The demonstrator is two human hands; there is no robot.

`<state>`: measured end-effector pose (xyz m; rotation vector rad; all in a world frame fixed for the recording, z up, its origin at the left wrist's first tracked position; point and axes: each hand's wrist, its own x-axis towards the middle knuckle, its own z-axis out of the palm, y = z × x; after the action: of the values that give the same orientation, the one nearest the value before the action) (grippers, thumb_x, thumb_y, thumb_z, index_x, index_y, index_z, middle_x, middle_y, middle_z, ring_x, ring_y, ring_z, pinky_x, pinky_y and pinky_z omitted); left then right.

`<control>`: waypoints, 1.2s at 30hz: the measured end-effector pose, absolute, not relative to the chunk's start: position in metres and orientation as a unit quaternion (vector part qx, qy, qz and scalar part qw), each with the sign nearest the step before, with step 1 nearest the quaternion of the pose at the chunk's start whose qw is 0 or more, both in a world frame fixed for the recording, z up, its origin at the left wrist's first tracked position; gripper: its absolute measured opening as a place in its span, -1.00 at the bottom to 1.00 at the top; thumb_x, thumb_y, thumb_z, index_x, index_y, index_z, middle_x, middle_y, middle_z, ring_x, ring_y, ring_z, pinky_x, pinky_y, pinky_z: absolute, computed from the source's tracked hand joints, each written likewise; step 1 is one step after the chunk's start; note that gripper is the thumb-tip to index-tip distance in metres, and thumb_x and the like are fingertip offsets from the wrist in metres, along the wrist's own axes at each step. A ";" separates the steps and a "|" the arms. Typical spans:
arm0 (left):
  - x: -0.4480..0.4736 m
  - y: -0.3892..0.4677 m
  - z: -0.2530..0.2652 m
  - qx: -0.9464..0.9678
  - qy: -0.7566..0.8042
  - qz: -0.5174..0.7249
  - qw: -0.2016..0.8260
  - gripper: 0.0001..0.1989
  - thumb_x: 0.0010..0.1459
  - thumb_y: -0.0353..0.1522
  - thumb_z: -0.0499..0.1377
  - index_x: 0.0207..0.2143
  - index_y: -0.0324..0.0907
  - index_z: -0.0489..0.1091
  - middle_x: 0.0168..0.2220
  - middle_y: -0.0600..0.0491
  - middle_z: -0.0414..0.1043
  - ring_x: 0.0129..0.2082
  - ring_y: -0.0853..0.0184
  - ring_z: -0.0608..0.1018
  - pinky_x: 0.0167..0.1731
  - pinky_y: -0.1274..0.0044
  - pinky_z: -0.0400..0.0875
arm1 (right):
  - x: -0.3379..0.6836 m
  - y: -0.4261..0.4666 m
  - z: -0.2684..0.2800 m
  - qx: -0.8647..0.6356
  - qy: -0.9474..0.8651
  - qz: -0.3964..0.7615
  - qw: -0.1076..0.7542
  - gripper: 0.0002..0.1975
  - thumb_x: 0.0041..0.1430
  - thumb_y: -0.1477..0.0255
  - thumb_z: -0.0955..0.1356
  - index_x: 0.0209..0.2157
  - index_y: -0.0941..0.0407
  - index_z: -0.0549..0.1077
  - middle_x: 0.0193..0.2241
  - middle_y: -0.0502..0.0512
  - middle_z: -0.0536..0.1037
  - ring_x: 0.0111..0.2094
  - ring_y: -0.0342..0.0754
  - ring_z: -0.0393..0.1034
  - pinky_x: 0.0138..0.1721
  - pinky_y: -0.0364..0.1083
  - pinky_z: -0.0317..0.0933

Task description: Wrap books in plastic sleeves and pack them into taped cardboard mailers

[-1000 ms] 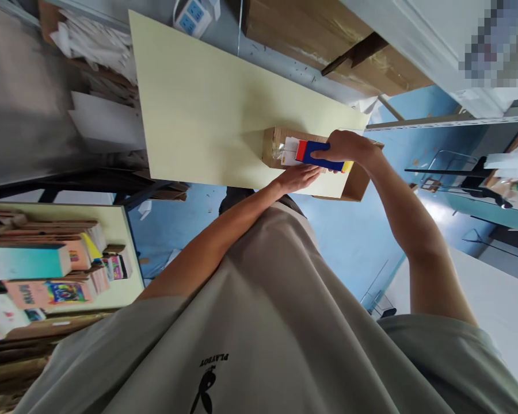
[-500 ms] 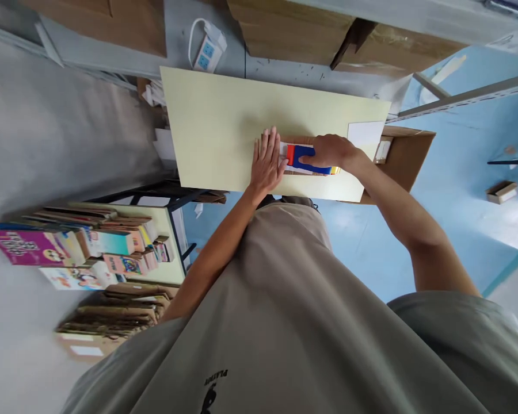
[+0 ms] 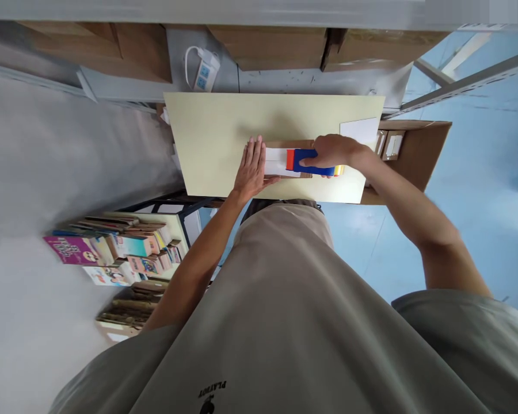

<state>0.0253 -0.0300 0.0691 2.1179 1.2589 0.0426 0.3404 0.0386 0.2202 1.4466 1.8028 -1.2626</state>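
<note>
Right hand (image 3: 336,152) clasps blue-and-red object (image 3: 312,170); flattened left hand (image 3: 250,172) touches box (image 3: 289,144).

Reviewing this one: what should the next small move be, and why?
Probably a small slide of the blue-and-red object toward the left hand: the right hand grips it over the white paper on the cardboard box, uncovered paper shows between it and the left hand, which, at one end of the box, seems placed to steady it.

You have open tabletop (image 3: 207,138) outside your left hand (image 3: 250,172); a small box (image 3: 290,144) lies between both, a carton (image 3: 419,152) past your right hand (image 3: 333,152).
</note>
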 end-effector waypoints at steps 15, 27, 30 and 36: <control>0.035 -0.026 0.089 0.770 0.514 0.043 0.376 0.45 0.27 0.61 -0.07 0.67 -0.43 0.20 0.73 -0.55 0.03 0.81 -0.32 -0.03 0.77 -0.13 -0.17 | 0.439 0.026 0.221 0.559 0.597 -0.462 0.344 -0.41 0.59 -0.09 0.41 -0.07 0.19 0.75 -0.34 0.31 0.72 -0.16 0.24 0.64 -0.07 0.17 0.42; 0.034 -0.029 0.089 0.778 0.518 0.019 0.354 0.50 0.26 0.63 -0.12 0.68 -0.48 0.15 0.74 -0.60 -0.02 0.81 -0.36 -0.07 0.77 -0.15 -0.16 | 0.421 0.005 0.171 0.595 0.628 -0.417 0.279 -0.20 0.44 -0.28 0.43 0.15 0.21 0.72 -0.15 0.43 0.73 0.05 0.45 0.66 0.09 0.28 0.49; 0.034 -0.028 0.089 0.778 0.522 0.015 0.350 0.48 0.26 0.62 -0.11 0.67 -0.47 0.17 0.73 -0.61 0.01 0.81 -0.36 -0.07 0.76 -0.18 -0.13 | 0.406 -0.006 0.171 0.614 0.648 -0.392 0.224 -0.20 0.48 -0.27 0.38 0.19 0.19 0.69 -0.13 0.45 0.74 0.10 0.48 0.65 0.12 0.28 0.48; 0.038 -0.026 0.092 0.773 0.527 0.012 0.352 0.48 0.26 0.62 -0.10 0.66 -0.47 0.18 0.72 -0.60 0.02 0.81 -0.38 -0.05 0.75 -0.20 -0.09 | 0.376 -0.026 0.183 0.649 0.616 -0.384 0.229 -0.32 0.59 -0.07 0.30 0.25 0.24 0.64 0.05 0.64 0.74 0.14 0.56 0.68 0.08 0.31 0.44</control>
<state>0.0376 -0.0265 0.0921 2.0006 1.3649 0.0307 0.3764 -0.0258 0.1833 1.7856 1.6965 -1.0561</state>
